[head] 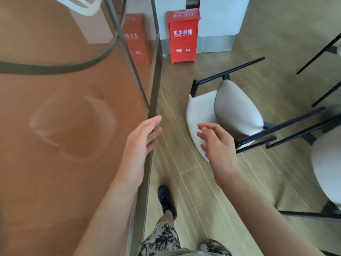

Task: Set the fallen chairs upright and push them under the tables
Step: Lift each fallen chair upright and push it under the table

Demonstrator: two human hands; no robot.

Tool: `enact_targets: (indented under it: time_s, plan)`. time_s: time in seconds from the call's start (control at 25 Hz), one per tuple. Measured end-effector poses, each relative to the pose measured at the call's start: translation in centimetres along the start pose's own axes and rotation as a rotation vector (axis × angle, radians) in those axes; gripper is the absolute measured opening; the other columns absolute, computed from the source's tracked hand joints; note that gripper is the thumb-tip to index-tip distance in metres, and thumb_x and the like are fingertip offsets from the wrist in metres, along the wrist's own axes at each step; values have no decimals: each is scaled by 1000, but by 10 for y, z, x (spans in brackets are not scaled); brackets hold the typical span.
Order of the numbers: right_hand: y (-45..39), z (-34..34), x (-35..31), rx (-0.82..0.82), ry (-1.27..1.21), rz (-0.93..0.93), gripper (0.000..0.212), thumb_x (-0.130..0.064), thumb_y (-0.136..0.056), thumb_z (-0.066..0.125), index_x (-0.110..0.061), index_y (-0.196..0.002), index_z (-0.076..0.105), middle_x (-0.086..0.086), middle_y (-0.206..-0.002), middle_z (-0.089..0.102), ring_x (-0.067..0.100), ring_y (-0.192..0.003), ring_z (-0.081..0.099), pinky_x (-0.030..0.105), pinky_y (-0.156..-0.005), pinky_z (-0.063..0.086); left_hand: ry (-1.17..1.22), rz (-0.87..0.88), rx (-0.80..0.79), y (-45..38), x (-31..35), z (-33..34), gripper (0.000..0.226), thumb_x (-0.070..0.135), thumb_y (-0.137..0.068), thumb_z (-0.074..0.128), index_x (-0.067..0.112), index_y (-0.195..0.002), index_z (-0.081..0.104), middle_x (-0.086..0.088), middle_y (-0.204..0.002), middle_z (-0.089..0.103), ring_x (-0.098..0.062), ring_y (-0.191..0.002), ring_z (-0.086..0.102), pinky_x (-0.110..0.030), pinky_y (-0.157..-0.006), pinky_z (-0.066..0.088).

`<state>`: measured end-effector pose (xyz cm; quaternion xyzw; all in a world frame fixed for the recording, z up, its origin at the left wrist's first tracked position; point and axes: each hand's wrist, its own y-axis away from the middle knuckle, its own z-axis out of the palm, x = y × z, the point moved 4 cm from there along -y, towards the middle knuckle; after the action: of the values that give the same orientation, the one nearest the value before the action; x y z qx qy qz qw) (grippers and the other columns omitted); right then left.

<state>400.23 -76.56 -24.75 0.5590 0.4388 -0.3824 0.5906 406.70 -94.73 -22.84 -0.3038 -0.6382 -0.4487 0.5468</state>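
A fallen chair (234,109) with a cream seat, cream backrest and black metal legs lies on its side on the wood floor, right of centre. My right hand (217,146) hovers open just in front of its backrest, fingers spread, holding nothing. My left hand (142,143) is open with its fingers resting along the edge of a glossy orange-brown table (64,126) that fills the left side. A second cream chair (328,169) shows at the right edge, partly cut off.
A red fire-extinguisher box (182,36) stands on the floor at the back by a pale wall unit (219,21). Black chair legs (321,52) cross the upper right. My black shoe (166,198) is on the floor strip between table and chair.
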Motion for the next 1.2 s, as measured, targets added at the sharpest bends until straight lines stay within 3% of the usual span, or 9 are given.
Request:
enact_targets:
  time_s: [0.2, 0.36, 0.44, 0.48, 0.56, 0.72, 0.92, 1.08, 1.2]
  plan:
    - [-55, 57, -22, 97, -74, 4, 20, -32, -83, 53, -35, -86, 73, -17, -86, 70, 26, -108, 65, 51, -100, 50, -50, 22, -103, -94, 32, -24, 34, 38, -99, 46, 36, -124, 70, 19, -132, 66, -2, -121, 63, -40, -109, 45]
    - [-90, 71, -25, 229, -120, 33, 20, -29, -84, 54, -35, -84, 73, -2, -100, 73, 28, -106, 66, 46, -98, 52, -86, 4, -207, -154, 46, -25, 32, 38, -101, 47, 37, -124, 70, 21, -130, 66, -1, -120, 63, -37, -106, 47]
    - [-104, 76, -27, 262, -140, 43, 23, -25, -88, 53, -36, -82, 73, 5, -99, 72, 38, -107, 61, 40, -86, 55, -77, 13, -227, -172, 49, -26, 33, 40, -98, 48, 38, -121, 71, 21, -129, 67, -1, -119, 64, -36, -104, 47]
    - [-111, 80, -30, 265, -146, 45, 25, -24, -89, 53, -37, -82, 73, 3, -96, 72, 40, -108, 58, 44, -82, 56, -73, 7, -225, -181, 49, -28, 33, 39, -97, 48, 38, -121, 72, 21, -128, 68, -1, -119, 64, -37, -105, 47]
    - [-126, 86, -38, 258, -135, 38, 23, -26, -86, 53, -36, -82, 73, -6, -96, 73, 38, -109, 58, 51, -91, 55, -58, -18, -207, -196, 50, -31, 31, 35, -101, 48, 35, -120, 72, 20, -127, 69, -2, -118, 65, -38, -106, 47]
    - [-163, 95, -53, 267, -160, 23, 22, -31, -78, 54, -39, -79, 74, -18, -85, 72, 26, -105, 65, 46, -97, 54, -56, -32, -213, -230, 54, -25, 29, 32, -101, 48, 35, -117, 73, 21, -125, 69, -1, -116, 66, -38, -106, 48]
    - [-221, 86, -53, 286, -189, 44, 24, -26, -83, 55, -40, -77, 74, -12, -90, 72, 20, -104, 67, 43, -97, 54, -79, -69, -272, -293, 54, 18, 32, 39, -90, 50, 38, -110, 75, 23, -121, 70, -1, -115, 65, -37, -106, 47]
    - [-277, 55, -51, 409, -283, 86, 29, -19, -89, 54, -37, -77, 74, -7, -94, 73, 21, -103, 67, 44, -97, 54, -156, -127, -367, -351, 50, 79, 26, 34, -98, 51, 38, -110, 75, 25, -118, 71, 1, -114, 66, -36, -105, 48]
    - [-315, 28, -54, 490, -311, 126, 25, -21, -89, 54, -35, -81, 73, -14, -88, 72, 24, -103, 66, 45, -94, 53, -204, -183, -414, -394, 52, 123, 25, 34, -101, 50, 38, -112, 72, 25, -117, 71, 2, -112, 66, -32, -102, 49]
